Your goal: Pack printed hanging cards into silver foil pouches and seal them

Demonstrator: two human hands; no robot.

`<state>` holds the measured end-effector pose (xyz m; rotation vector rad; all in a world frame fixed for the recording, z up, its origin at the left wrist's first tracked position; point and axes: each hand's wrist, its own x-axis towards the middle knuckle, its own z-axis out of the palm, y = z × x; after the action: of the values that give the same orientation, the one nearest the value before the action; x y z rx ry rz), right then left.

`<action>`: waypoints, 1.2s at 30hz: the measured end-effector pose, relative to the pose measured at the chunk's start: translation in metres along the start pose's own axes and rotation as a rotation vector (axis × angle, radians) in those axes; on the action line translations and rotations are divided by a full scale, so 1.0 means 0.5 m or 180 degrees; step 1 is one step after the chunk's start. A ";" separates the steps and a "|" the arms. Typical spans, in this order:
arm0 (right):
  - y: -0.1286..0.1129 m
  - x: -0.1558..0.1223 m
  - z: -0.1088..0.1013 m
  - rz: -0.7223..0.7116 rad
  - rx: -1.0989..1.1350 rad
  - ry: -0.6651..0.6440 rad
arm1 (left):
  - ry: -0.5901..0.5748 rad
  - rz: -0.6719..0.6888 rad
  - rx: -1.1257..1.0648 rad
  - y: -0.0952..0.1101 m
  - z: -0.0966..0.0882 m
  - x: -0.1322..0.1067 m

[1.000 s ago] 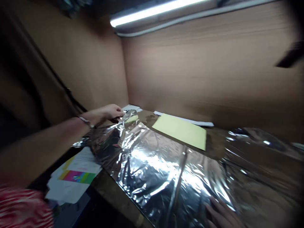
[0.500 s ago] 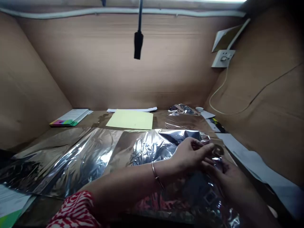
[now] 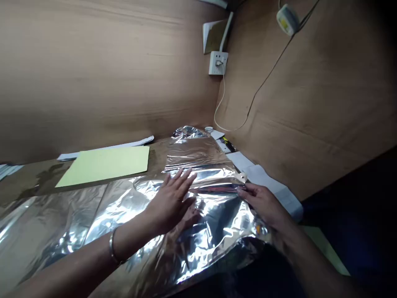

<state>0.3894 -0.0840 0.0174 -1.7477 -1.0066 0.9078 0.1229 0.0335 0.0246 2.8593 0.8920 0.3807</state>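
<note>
1. The big silver sheet (image 3: pixel 214 219) lies on the bench (image 3: pixel 158 155), on the near side of the yellow paper (image 3: pixel 107 165) and out past it to both sides. Its left end is cut off by the side of the view.
2. The left arm hides some of the sheet nearer than the yellow paper. Bright shine makes its folds hard to see. Low down and to the right of the yellow paper, its near edge goes into the dark.
3. To the right of the yellow paper, and a bit farther back, is a brown shiny piece (image 3: pixel 195 151). It is hard to tell if it is joined to the silver sheet.
4. The left hand (image 3: pixel 169 203) is just right of the yellow paper and nearer to the person. Its palm faces down, its fingers are a little spread, and they point away. Its grip is wide and has nothing in it. One cannot tell if the whole palm touches the sheet.
5. The right hand (image 3: pixel 262 203) is well to the right of the yellow paper. It comes in from the low right, and its arm is dark and blurry. Its grip is narrow, with thumb and finger pinching the sheet's right edge. Some of its fingertips are hidden.
</note>
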 end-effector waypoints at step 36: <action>-0.037 0.178 -0.083 -0.0908 -0.3291 0.0068 | -0.0417 0.0348 -0.0621 0.093 0.158 0.106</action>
<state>0.4572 -0.0127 0.0345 -2.3067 -1.8469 0.1392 0.2118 0.0228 -0.0318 2.7228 0.6400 0.2710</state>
